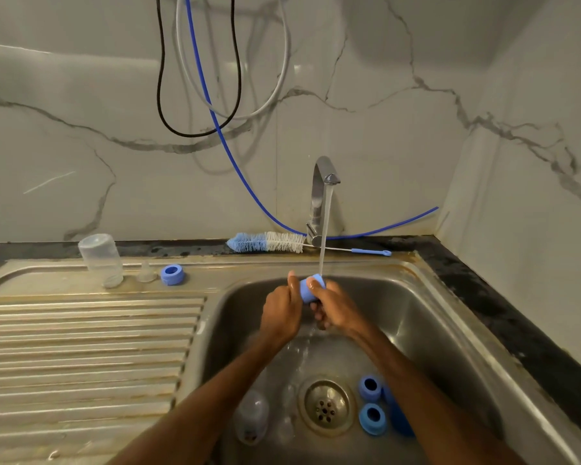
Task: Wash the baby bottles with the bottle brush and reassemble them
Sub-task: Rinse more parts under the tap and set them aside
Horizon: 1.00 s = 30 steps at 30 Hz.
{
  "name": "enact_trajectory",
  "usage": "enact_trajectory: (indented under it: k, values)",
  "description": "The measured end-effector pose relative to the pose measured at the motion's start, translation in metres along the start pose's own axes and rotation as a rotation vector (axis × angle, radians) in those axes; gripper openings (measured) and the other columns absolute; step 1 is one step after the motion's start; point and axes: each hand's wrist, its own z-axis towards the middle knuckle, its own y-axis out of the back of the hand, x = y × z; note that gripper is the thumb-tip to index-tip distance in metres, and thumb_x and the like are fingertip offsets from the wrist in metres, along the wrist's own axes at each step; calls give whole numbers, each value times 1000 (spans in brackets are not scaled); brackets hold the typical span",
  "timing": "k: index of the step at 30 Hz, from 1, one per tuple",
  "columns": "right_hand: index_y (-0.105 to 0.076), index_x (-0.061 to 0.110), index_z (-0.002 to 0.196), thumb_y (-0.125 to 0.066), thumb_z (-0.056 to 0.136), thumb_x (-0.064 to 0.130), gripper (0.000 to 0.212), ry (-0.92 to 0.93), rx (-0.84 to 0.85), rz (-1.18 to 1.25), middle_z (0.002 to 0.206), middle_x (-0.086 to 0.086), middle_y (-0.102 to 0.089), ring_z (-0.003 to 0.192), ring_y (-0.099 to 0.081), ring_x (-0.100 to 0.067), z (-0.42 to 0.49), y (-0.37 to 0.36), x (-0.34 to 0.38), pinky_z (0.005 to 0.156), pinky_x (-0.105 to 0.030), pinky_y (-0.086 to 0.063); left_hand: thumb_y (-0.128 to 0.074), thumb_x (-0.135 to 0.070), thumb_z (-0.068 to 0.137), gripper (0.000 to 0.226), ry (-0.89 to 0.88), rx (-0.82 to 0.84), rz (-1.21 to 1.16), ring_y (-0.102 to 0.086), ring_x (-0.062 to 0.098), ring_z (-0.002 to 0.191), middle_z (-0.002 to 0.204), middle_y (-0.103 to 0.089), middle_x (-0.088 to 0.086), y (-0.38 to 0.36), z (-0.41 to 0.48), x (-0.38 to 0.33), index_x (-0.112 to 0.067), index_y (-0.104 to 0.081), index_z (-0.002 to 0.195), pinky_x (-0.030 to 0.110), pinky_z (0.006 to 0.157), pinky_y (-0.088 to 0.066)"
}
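Both our hands meet just below the curved steel tap (320, 196), gripping one small light-blue plastic bottle cap (305, 293).

Our left forearm (215, 387) and right forearm (410, 374), both bare, converge toward the tap. Our left hand (280, 312) curls against the cap's left side, its wet thumb raised beside it. Our right hand (334, 310) wraps the cap from the right, thumb pressed on top and fingers curled underneath, directly below the tap's spout.

Bare left forearm (228, 380), right forearm (403, 380)
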Motion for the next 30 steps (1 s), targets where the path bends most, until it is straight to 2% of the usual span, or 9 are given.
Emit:
enact_trajectory:
  k: [1,3,6,8,12,19,23,26,30]
  values:
    - [-65,9,108,-44,103,53,49,-11,-1,0,69,-4,-58,59,-53,-14,2,1,-1,52,-25,-45,-15,-83,89,97,-82,42,103,-69,22,90,103,-71,9,0,-2,2,-6,-63,122,40,82,-57]
    - [-68,7,106,-51,98,60,56,-9,-34,-22,73,-8,-66,64,-62,-19,3,5,-4,59,-29,-52,-27,-65,98,71,-171,113,273,-67,26,97,111,-68,10,-2,-4,3,-8,-57,128,47,87,-56]
    - [-68,7,100,-67,92,51,44,107,-129,-67,89,-11,-71,82,-70,-31,3,12,-10,72,-33,-56,-42,-41,106,35,-107,179,352,-67,28,98,108,-69,8,-6,-5,1,-13,-62,115,46,89,-55]
    - [-69,9,102,-75,89,38,32,182,-152,-140,91,-4,-70,84,-68,-24,0,12,-13,68,-23,-53,-37,-40,106,38,-11,177,396,-65,32,100,107,-68,9,-4,-5,2,-13,-63,106,41,88,-52]
    - [-64,16,120,-83,82,29,45,286,-242,-297,102,6,-65,88,-61,-6,-7,6,-7,69,-11,-42,-51,-29,97,14,-17,112,406,-62,20,99,107,-64,0,7,-2,7,-22,-59,105,39,88,-54]
    - [-65,17,120,-82,84,30,42,379,-382,-216,105,10,-66,94,-64,-7,-12,14,5,69,-7,-41,-61,7,87,71,-175,54,194,-41,26,143,154,-44,12,23,24,-41,-9,-39,153,43,119,-35]
    - [-61,14,129,-80,85,35,52,351,-372,-224,113,6,-64,102,-61,-10,-13,16,5,86,-21,-46,-58,12,89,83,-129,117,176,-38,30,146,158,-40,15,21,49,-75,-8,-22,161,35,115,-36]
    - [-66,15,120,-81,84,35,44,345,-376,-245,109,1,-69,91,-61,-8,-9,16,3,82,-23,-47,-59,10,91,85,-111,151,194,-46,30,139,154,-45,16,14,60,-82,-9,-16,162,26,99,-40]
    - [-68,17,110,-84,80,33,38,368,-349,-263,98,7,-67,81,-58,5,-7,16,-1,71,-12,-44,-56,11,92,88,-148,167,225,-47,31,138,152,-47,17,8,67,-80,-14,-11,164,26,99,-40]
